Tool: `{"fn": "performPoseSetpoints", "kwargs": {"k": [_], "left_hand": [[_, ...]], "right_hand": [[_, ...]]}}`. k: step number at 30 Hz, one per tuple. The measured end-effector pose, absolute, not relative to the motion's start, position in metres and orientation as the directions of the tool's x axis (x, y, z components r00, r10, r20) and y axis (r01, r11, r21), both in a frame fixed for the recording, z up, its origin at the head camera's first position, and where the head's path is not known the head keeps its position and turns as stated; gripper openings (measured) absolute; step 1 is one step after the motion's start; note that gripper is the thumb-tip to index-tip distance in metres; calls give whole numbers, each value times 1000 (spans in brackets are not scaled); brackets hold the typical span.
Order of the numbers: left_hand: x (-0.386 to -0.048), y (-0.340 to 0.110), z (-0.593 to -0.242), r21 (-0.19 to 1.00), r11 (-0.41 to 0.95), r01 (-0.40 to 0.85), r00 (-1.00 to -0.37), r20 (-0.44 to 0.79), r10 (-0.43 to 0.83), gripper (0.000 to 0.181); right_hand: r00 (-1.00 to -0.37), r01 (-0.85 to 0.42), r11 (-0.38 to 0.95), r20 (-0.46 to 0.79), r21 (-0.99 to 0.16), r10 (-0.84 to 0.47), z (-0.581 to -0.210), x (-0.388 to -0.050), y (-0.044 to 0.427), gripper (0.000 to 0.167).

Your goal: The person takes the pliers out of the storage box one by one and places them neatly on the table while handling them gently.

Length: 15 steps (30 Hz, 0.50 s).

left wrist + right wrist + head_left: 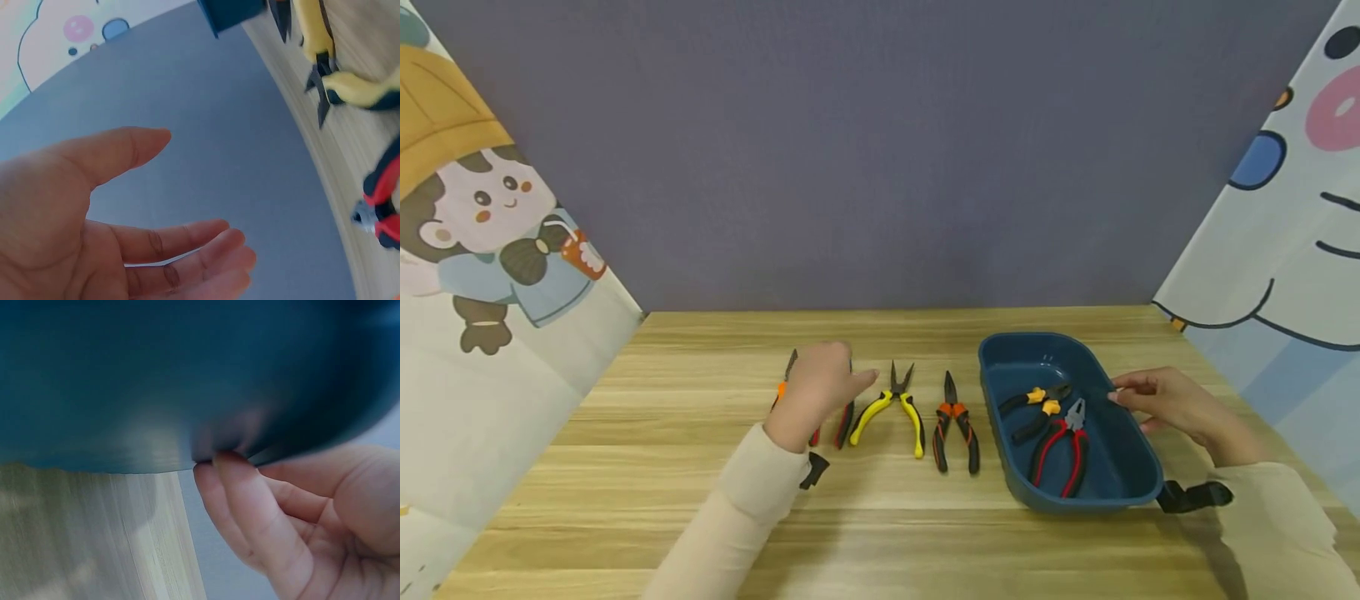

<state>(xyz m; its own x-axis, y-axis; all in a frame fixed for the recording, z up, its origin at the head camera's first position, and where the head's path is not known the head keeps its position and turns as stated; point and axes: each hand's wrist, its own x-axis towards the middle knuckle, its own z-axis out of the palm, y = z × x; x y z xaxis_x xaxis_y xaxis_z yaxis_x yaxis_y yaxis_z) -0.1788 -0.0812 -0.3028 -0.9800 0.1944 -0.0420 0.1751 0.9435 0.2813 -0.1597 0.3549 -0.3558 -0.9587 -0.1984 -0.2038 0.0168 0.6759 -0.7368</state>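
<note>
My left hand hovers over the pliers on the table, thumb and fingers apart with nothing between them. Beneath it, partly hidden, lie red-and-black pliers and an orange-handled tool. To its right are yellow-and-black long-nose pliers and orange-and-black long-nose pliers. The left wrist view also shows the red-handled pliers. My right hand pinches the right rim of a dark blue basin; its thumb tip is hidden in the right wrist view. Inside lie yellow-and-black pliers and red-and-black combination pliers.
The wooden table ends at a grey panel behind. Printed cartoon sheets flank the left and right sides. Black straps show near the wrists.
</note>
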Motion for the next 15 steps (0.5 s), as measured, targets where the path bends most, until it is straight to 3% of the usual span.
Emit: {"fn": "performPoseSetpoints", "kwargs": {"k": [7, 15], "left_hand": [[-167, -54, -298, 330, 900, 286, -951, -18, 309, 33], [-167, -28, -300, 318, 886, 339, -930, -31, 367, 37]], "right_hand": [[-958, 20, 685, -210, -728, -195, -356, -161, 355, 58], [-959, 22, 695, -211, -719, -188, -357, -161, 355, 58]]}}
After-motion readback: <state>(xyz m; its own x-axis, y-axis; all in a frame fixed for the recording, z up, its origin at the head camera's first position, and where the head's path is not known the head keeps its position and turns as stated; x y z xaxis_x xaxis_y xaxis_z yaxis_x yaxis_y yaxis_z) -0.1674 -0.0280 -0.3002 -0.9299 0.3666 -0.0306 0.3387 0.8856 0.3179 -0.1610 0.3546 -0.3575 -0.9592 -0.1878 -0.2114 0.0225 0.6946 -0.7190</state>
